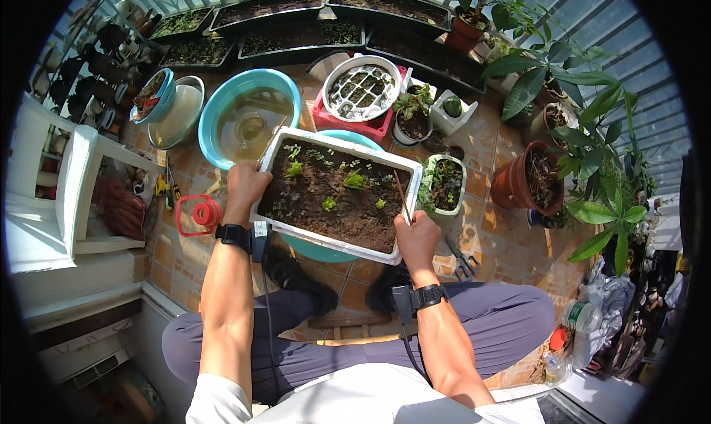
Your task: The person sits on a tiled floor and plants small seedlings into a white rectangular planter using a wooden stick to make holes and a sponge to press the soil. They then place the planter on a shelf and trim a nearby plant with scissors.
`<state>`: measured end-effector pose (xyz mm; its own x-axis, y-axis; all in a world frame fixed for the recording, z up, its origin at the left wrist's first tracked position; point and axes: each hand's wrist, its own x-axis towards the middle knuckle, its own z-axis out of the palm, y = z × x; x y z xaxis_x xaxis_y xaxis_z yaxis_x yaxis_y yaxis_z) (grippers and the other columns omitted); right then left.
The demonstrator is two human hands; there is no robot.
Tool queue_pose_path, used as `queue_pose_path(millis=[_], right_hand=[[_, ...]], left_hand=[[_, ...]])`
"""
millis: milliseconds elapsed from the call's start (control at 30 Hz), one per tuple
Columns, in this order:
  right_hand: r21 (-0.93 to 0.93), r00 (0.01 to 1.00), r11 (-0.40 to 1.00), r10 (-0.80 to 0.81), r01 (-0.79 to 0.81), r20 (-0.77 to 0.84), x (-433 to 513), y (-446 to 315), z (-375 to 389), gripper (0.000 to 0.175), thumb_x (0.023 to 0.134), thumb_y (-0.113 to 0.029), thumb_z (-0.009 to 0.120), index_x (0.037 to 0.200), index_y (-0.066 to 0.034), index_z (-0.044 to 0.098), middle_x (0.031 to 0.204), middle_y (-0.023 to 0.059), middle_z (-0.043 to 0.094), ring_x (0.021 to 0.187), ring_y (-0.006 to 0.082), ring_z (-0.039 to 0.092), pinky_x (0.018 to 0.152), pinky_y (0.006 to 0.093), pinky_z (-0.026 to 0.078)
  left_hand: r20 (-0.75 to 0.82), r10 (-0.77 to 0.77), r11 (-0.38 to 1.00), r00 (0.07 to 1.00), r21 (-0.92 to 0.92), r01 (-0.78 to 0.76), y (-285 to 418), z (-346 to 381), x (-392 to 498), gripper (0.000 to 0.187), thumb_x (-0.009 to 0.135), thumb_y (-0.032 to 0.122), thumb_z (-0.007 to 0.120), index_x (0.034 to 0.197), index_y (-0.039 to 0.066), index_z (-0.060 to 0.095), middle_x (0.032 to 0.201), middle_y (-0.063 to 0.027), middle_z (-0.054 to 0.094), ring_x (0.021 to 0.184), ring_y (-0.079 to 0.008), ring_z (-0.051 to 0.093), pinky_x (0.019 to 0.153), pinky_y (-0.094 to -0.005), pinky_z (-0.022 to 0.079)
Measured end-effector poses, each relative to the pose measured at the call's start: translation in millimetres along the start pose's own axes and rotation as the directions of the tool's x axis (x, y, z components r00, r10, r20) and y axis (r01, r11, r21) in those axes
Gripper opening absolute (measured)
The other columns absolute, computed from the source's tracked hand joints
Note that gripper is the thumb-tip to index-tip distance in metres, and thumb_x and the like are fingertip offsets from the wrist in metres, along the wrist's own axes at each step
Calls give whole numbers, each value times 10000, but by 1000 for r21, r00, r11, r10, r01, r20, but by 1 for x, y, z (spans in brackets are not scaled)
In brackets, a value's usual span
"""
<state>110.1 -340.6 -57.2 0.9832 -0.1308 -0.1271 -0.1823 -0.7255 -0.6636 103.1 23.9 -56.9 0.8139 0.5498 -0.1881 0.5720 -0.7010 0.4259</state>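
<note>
A white foam planter box [414,199] filled with dark soil and small green seedlings [354,179] is in front of me, slightly tilted in view. Its underside is hidden; a teal basin [319,250] shows past its near and far edges. My left hand [248,186] is a fist at the box's left edge, with a thin stick [275,135] rising from it. At the right near corner my right hand [418,236] closes around another thin stick [401,189] that slants over the soil. Whether the fists also grip the rim, I cannot tell.
A blue basin of murky water [208,121] stands beyond my left hand. Behind the box, a round white tub [397,85] sits on a red crate [383,127]. Scissors [462,257], a red plastic ring-shaped item [206,213] and potted plants [525,174] lie around on the tiles.
</note>
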Motion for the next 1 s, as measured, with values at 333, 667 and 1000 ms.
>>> queue_pose_path(millis=[333, 667, 1000], right_hand=[[97, 986, 988, 127, -116, -110, -46, 19, 14, 251, 778, -207, 773, 771, 17, 661, 636, 142, 653, 585, 270, 642, 610, 395, 501], [121, 958, 958, 272, -260, -90, -71, 4, 36, 279, 780, -216, 801, 815, 11, 643, 653, 111, 650, 589, 241, 623, 631, 380, 512], [177, 957, 950, 274, -256, -90, -72, -4, 39, 327, 771, -252, 815, 793, -6, 600, 620, 97, 633, 575, 225, 623, 611, 381, 507]], left_hand=[[-32, 275, 960, 961, 55, -273, 26, 14, 37, 226, 672, 205, 680, 789, 17, 728, 748, -244, 666, 734, -418, 670, 683, -475, 525], [22, 387, 922, 922, -6, -387, 46, 16, 76, 189, 661, 137, 668, 789, 19, 743, 805, -258, 685, 804, -438, 682, 772, -495, 565], [49, 366, 929, 929, -80, -361, 36, 15, 78, 184, 665, 137, 666, 783, 7, 721, 737, -277, 638, 738, -448, 659, 691, -483, 530]])
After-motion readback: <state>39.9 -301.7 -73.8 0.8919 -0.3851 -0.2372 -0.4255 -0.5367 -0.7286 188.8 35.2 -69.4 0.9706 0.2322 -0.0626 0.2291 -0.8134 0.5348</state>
